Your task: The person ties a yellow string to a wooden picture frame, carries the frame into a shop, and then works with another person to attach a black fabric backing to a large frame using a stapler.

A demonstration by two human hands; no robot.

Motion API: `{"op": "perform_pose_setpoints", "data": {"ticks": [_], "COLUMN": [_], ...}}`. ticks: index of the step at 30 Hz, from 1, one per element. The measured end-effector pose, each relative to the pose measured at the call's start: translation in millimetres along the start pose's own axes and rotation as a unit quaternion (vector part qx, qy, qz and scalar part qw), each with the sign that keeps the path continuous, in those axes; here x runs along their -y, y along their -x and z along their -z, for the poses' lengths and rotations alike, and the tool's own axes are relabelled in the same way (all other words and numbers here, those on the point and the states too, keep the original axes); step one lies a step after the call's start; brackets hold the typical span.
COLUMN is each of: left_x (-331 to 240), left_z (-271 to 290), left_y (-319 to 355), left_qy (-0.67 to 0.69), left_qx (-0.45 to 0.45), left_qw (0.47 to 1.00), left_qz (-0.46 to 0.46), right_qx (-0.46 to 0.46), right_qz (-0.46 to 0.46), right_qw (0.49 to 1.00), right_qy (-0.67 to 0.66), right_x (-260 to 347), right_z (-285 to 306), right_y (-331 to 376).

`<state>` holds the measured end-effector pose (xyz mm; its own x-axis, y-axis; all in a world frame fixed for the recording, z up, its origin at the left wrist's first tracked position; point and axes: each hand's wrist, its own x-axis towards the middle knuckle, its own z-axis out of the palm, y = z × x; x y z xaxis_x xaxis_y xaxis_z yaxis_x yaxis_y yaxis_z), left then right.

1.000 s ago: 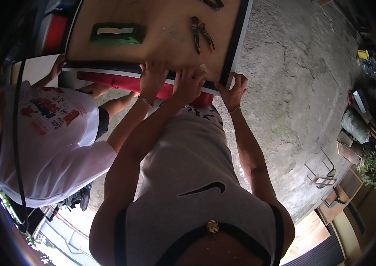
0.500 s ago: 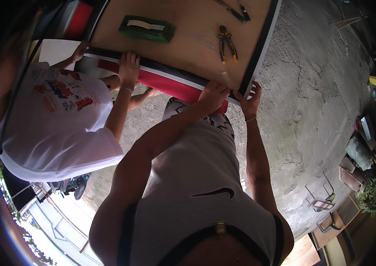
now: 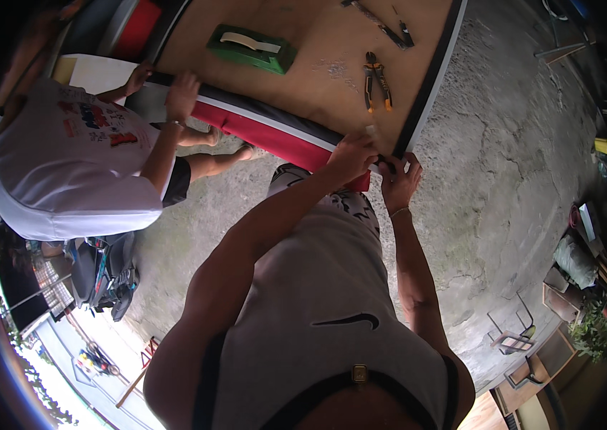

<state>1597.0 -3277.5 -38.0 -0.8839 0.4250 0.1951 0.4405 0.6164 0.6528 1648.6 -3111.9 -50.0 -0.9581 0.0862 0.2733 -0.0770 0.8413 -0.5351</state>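
Both my grips pinch the red fabric strip (image 3: 275,140) at the tabletop (image 3: 318,43) corner, left hand (image 3: 350,154) on top, right hand (image 3: 398,183) just beside; pliers (image 3: 376,77) lie near above.

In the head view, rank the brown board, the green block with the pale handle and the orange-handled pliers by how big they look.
1. The brown wooden board looks largest by far.
2. The green block with a pale handle.
3. The orange-handled pliers look smallest, though close to the block in length.

All lie on the board, so camera nearness matters little.
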Motion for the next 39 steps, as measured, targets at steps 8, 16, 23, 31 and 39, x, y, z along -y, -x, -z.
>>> {"op": "perform_pose_setpoints", "data": {"ticks": [8,16,23,31,39], "left_x": [33.1,39.2,35.2,35.0,53.6], "left_z": [33.0,33.2,40.7,40.8,40.1], "left_y": [-3.8,-6.2,-10.6,-13.4,-10.2], "left_qy": [0.117,0.063,-0.027,-0.050,0.027], "left_qx": [0.096,0.064,0.109,0.109,0.064], "left_qw": [0.988,0.996,0.993,0.992,0.997], "left_qz": [-0.041,-0.018,0.046,0.043,0.013], "right_qx": [-0.009,-0.004,0.052,0.019,0.028], "right_qz": [-0.023,-0.085,-0.130,0.024,-0.029], "right_qw": [0.996,0.985,0.986,0.998,0.999], "right_qy": [-0.081,-0.152,-0.087,0.061,-0.020], "right_x": [-11.8,-13.6,-8.1,18.1,18.1], "right_z": [-5.1,-11.8,-13.3,5.8,-8.1], "right_y": [-1.1,-3.0,-11.5,-27.5,-34.9]}}
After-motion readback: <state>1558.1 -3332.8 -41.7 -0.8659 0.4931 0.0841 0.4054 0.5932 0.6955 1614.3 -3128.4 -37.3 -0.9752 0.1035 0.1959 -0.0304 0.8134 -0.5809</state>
